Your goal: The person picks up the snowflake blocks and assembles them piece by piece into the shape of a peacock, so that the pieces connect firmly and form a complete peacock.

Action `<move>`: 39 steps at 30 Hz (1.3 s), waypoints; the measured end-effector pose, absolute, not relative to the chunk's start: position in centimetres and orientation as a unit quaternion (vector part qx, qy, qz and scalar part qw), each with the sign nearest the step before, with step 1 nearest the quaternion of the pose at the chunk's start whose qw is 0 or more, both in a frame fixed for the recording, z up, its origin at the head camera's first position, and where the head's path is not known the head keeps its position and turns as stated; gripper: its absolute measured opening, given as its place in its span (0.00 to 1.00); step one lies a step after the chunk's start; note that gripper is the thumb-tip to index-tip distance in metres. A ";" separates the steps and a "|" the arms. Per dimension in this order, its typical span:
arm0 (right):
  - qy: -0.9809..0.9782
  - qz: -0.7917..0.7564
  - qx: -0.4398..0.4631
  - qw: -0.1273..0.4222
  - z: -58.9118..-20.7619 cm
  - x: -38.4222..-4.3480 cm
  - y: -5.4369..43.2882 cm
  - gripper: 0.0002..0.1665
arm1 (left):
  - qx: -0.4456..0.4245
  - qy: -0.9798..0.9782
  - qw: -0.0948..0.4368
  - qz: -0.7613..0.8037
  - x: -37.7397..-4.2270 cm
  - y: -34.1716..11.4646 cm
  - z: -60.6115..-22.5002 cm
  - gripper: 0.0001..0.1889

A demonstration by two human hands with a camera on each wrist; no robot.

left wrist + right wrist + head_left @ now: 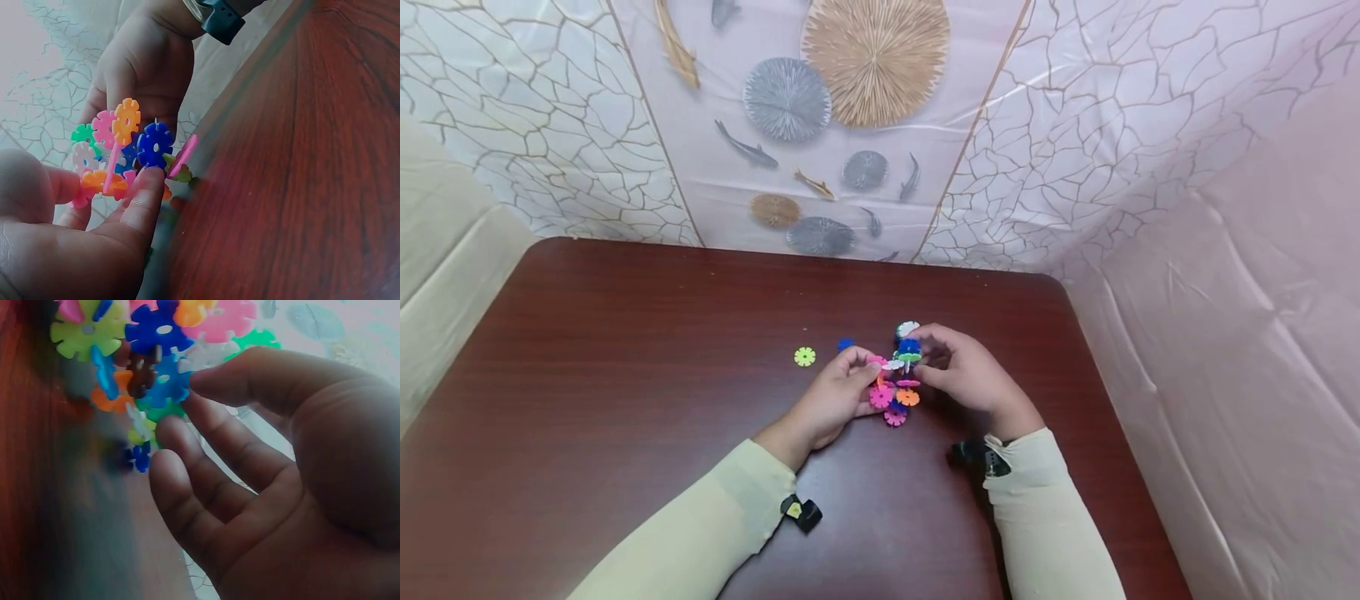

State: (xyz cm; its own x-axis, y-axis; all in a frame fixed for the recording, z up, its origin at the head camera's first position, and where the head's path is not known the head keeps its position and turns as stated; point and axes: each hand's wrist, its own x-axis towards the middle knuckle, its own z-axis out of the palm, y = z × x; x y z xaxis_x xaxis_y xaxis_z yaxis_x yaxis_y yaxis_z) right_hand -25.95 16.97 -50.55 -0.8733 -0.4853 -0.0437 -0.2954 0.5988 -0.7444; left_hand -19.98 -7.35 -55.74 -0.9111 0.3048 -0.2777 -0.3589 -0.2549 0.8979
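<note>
A cluster of flower-shaped interlocking discs (907, 398) in pink, orange, blue, green and white is held above the table between both hands. My left hand (827, 400) grips its left side, thumb and fingers on pink and orange discs. In the left wrist view, a finger lies against a dark blue disc (155, 145). My right hand (973, 371) is at the cluster's right side. The right wrist view shows its thumb and index finger pinching a light blue disc (165, 380), with the other fingers loosely bent below. Some of the inner joins are hidden by the fingers.
A loose yellow-green disc (805, 357) lies on the dark red-brown table (647, 358), left of the hands. A blue disc (846, 343) lies just behind the left hand. Patterned wall covering (865, 192) rises at the table's back edge, and padded beige panels flank both sides.
</note>
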 end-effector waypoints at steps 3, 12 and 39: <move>0.888 -0.394 -0.212 0.109 -51.0 -26.0 16.8 0.23 | -0.029 0.573 0.211 0.792 -19.9 -7.3 -55.7 0.09; 0.897 -0.382 -0.197 0.100 -51.8 -26.1 16.6 0.10 | -0.029 0.568 0.211 0.795 -20.0 -7.4 -55.9 0.09; 0.909 -0.356 -0.204 0.068 -49.6 -25.6 17.2 0.08 | 0.023 0.745 0.021 0.666 -20.0 -9.8 -54.0 0.10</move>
State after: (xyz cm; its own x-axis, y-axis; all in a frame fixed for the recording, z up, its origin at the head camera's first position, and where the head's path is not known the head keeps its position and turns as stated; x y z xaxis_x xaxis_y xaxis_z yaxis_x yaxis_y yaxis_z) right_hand -25.56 17.19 -49.61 -0.9072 -0.4202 0.0211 -0.3231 0.6636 -0.6747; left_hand -19.98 -9.85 -54.04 -0.9980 0.0627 -0.0006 0.0064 0.1106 0.9938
